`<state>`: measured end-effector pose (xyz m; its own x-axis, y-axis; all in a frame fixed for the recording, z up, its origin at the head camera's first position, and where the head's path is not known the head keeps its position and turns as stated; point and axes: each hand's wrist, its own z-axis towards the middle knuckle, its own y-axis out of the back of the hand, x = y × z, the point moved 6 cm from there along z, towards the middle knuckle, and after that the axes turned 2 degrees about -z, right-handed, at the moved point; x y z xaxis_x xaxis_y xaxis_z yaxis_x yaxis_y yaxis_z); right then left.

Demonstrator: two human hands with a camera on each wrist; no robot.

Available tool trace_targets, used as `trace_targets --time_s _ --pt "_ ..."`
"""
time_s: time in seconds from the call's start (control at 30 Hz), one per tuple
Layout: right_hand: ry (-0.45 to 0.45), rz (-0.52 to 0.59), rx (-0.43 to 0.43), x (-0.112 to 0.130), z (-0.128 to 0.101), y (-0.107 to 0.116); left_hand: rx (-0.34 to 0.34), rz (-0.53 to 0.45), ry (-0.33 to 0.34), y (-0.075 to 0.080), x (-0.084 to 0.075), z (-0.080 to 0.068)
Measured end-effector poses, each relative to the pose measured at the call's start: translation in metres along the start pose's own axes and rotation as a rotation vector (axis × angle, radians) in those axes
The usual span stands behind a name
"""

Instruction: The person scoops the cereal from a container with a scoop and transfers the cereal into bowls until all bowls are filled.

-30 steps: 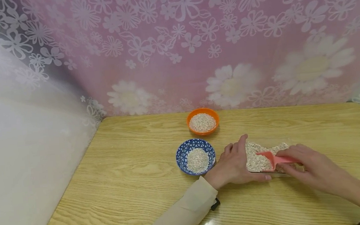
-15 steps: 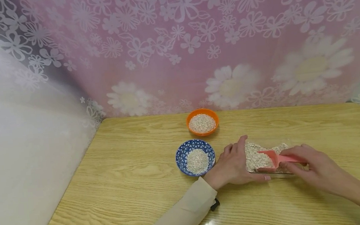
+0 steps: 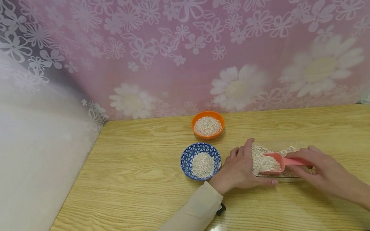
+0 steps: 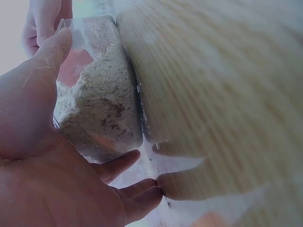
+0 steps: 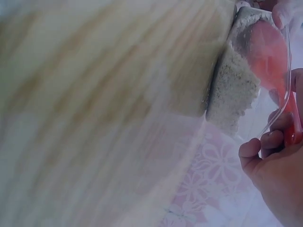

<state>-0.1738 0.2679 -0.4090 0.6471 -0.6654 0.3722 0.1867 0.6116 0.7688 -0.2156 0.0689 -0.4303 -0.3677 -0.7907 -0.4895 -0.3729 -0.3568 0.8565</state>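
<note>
In the head view a clear rectangular container (image 3: 294,177) of oat flakes (image 3: 262,160) sits on the table, right of centre. My left hand (image 3: 237,171) holds its left end, the thumb along the near wall and the fingers round the end and far side. A pink scoop (image 3: 279,162) lies tilted in the oats, its bowl pointing left. My right hand (image 3: 323,171) grips the scoop's handle over the container's right part. Through the clear wall, the right wrist view shows the scoop bowl (image 5: 269,54) against the oats and fingers curled round the handle.
A blue-and-white patterned bowl (image 3: 186,161) with oats stands just left of my left wrist. Behind it is an orange bowl (image 3: 222,123), also holding oats. The wooden table (image 3: 138,185) ends at a pink floral curtain (image 3: 174,72); a white sheet hangs at the left.
The scoop has shifted slightly within the oats, first a little right, then slightly back left, with my right hand. My left hand and both bowls stay in place.
</note>
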Motion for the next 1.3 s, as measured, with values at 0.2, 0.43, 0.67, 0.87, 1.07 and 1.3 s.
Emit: trace_targets --time_s 0.2,0.43,0.67,0.87,1.07,1.3 --pt "-0.082 0.051 0.016 -0.007 -0.003 0.004 0.009 -0.010 0.002 0.000 0.001 0.000" --pt "-0.154 0.119 0.009 -0.015 -0.007 0.013 0.012 -0.013 0.007 0.001 0.000 0.000" --pt "-0.265 0.195 -0.005 -0.027 -0.011 0.018 0.004 0.007 0.003 0.001 0.000 0.001" --pt "-0.368 0.174 -0.043 -0.032 -0.012 0.027 -0.005 0.009 -0.001 0.002 0.000 0.000" --pt "-0.474 0.225 -0.113 -0.033 -0.014 0.037 0.015 -0.003 0.016 0.002 0.002 -0.002" --pt "-0.497 0.265 -0.147 -0.029 -0.012 0.036 0.023 -0.008 0.016 0.002 0.002 -0.005"
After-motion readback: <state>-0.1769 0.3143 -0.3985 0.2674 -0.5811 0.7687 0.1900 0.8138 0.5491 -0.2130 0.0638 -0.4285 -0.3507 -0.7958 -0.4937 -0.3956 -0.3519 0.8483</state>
